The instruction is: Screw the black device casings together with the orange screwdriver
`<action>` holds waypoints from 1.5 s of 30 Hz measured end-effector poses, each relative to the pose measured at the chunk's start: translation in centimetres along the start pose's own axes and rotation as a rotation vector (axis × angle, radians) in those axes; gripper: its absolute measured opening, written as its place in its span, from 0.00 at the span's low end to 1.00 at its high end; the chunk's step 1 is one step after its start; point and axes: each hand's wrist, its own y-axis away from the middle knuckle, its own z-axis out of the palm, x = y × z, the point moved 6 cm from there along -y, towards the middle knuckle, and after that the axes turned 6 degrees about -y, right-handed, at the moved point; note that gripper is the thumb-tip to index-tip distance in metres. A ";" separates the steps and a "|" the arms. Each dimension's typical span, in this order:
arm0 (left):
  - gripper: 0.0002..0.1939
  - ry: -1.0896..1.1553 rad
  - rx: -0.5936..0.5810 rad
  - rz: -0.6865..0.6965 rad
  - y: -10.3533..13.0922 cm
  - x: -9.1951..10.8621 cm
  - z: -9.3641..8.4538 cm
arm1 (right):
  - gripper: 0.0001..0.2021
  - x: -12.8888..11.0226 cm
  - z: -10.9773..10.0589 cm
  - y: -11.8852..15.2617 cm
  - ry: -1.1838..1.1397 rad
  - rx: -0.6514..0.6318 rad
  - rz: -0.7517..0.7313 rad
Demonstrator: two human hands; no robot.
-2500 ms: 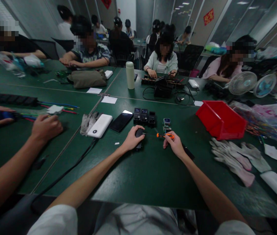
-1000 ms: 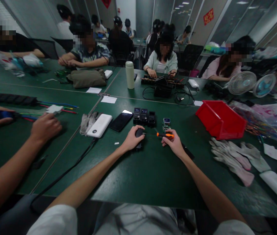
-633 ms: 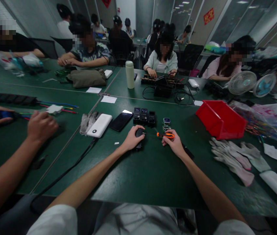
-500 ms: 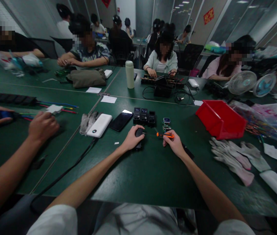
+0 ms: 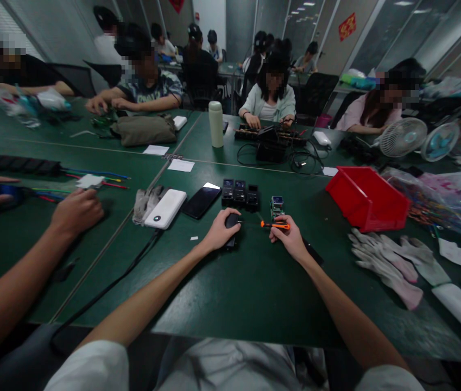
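Observation:
My left hand is closed around a small black casing on the green table. In my right hand is a screwdriver with an orange and black handle; its thin shaft points left toward the casing. Just beyond the right hand lies a small green circuit board with a little screen. Several black box-shaped units stand in a row behind the casing. A dark flat strip lies partly behind my right hand.
A phone and a white power bank with a cable lie to the left. A red bin and work gloves are at the right. A co-worker's hands handle wires at far left. A bottle stands beyond.
My hands and the screwdriver stay almost in place; the fingers of my right hand shift slightly on the handle. At left, the co-worker's nearer hand moves a little right.

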 end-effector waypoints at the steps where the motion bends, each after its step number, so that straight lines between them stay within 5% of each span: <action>1: 0.15 -0.002 0.003 0.002 0.0 0.0 0.0 | 0.19 0.0 0.0 0.0 -0.001 0.000 0.000; 45: 0.15 0.003 0.001 0.003 0.0 -0.2 0.1 | 0.12 0.1 -0.2 -0.1 0.021 -0.011 -0.015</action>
